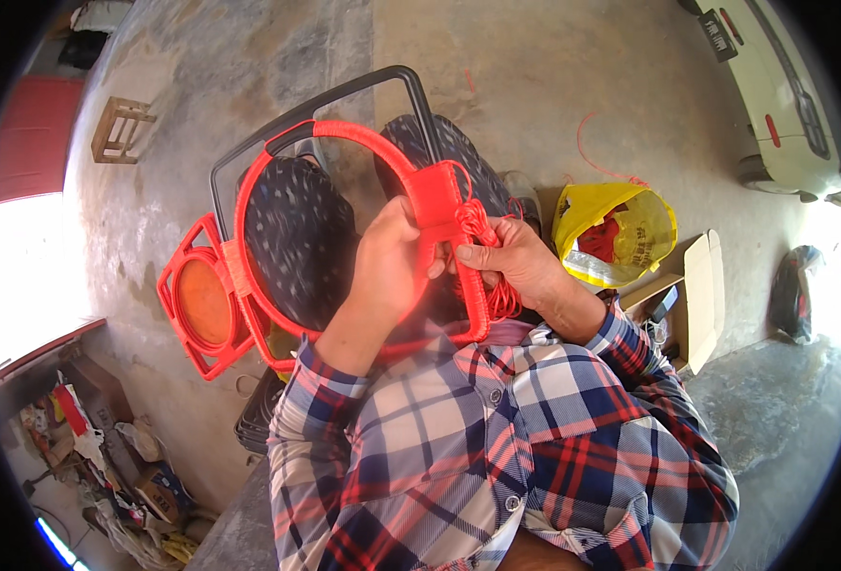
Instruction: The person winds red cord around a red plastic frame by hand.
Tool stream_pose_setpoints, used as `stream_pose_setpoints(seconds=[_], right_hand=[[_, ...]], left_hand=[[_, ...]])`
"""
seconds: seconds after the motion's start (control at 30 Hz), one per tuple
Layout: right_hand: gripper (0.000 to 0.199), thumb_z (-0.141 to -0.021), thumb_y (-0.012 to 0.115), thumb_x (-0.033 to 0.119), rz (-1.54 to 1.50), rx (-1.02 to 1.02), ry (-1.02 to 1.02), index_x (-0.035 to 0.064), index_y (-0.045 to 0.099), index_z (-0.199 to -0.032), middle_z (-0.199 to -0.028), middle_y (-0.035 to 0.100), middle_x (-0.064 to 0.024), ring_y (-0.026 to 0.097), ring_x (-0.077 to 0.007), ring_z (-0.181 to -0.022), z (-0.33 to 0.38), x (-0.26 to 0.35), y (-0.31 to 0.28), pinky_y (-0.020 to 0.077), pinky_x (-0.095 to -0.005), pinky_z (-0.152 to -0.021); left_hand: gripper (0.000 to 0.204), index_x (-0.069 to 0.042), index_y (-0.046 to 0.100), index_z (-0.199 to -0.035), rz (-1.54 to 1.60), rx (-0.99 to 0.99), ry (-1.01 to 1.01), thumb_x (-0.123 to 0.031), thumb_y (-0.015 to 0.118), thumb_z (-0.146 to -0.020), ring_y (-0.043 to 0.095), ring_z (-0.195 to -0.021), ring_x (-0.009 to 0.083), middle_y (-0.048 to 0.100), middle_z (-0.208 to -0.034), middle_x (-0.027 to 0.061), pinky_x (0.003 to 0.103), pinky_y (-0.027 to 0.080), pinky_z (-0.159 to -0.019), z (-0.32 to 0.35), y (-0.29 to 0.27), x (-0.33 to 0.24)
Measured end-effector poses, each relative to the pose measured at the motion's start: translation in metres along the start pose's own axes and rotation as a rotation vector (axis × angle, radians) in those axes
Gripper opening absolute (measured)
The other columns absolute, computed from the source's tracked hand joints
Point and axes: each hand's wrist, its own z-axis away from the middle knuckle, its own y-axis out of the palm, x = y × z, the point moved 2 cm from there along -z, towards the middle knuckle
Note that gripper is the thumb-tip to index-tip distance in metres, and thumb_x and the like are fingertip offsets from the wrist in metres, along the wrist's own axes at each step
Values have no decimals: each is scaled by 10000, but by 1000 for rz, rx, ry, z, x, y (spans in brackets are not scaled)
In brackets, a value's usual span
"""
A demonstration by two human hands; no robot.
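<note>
A black metal frame [330,93] with a round hoop, largely wrapped in red cord, rests over my lap. My left hand [389,255] reaches through the hoop, its fingers closed on the red-wrapped bar [436,205] at the hoop's right side. Beside it, my right hand [520,262] is closed with thumb and finger pinched on red cord [477,224] at the same bar. A loose bundle of that cord hangs around and below the right fingers. My left fingertips are partly hidden behind the wrapped bar.
A red frame with an orange disc [204,301] is left of the hoop. To the right are a yellow bag [571,224] with red material inside and an open cardboard box [703,305]. A wooden stool [120,130] stands far left, a pale vehicle [772,86] far right.
</note>
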Motion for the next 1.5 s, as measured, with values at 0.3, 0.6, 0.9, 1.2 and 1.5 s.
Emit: stream_pose_setpoints(seconds=[0.3,0.6,0.9,1.2,1.5], right_hand=[[241,-851,717,178,-5,13,-15,22,648,-1020,-825,673,-18,469,-26,-559,3,2,3,341,-174,-490],[224,-861,702,159,17,20,21,25,640,-1029,-788,646,6,486,-29,-559,2,2,7,367,-174,-495],[212,-882,685,201,-11,-21,-25,51,644,-1026,-761,618,22,452,-26,-539,3,13,10,339,-173,-485],[249,-868,710,223,158,-80,-196,17,638,-988,-760,593,26,492,-21,-623,-16,36,23,393,-181,-533],[226,-867,709,199,306,-150,-44,11,634,-967,-722,587,14,469,-23,-566,-1,23,11,362,-185,-478]], left_hand=[[386,-24,519,-1128,17,1,-33,-127,402,-775,596,-694,212,624,-964,118,295,444,-491,1,2,-2],[482,-37,514,-1218,2,-42,-20,-140,373,-768,590,-636,189,634,-946,111,285,424,-430,2,8,-9],[506,-36,502,-1228,-86,-22,-121,-155,393,-749,562,-525,175,631,-863,93,289,409,-368,18,8,-33],[511,3,496,-1243,-52,-27,-91,-141,366,-770,572,-514,158,630,-858,103,276,450,-381,24,-4,-12],[327,-11,556,-1071,-66,-34,-8,-318,487,-983,583,-535,144,633,-811,79,269,472,-420,27,-6,5]])
